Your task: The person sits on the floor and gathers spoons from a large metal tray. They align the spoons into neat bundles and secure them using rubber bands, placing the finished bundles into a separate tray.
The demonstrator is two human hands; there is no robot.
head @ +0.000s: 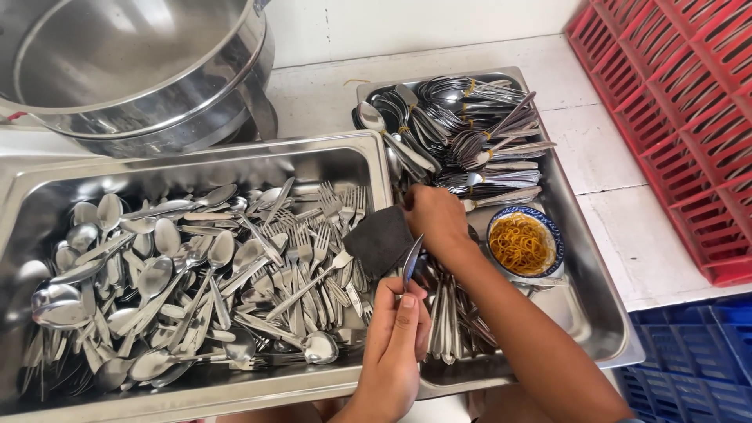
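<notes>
My left hand [399, 325] grips the handle of a steel utensil [413, 259] that points up between the two trays. My right hand [433, 219] pinches a dark grey cloth [381, 240] against the utensil's upper end. Both hands hover over the gap where the large tray [196, 164] of loose spoons and forks [204, 274] meets the smaller tray [583, 282]. Loose cutlery handles [454, 321] lie in the smaller tray just under my right forearm.
Banded bundles of spoons and forks [470, 133] fill the far end of the smaller tray. A blue-rimmed bowl of yellow rubber bands [522, 243] sits in it. A big steel pot [133, 70] stands far left, a red crate [689, 117] right, a blue crate [697, 368] below.
</notes>
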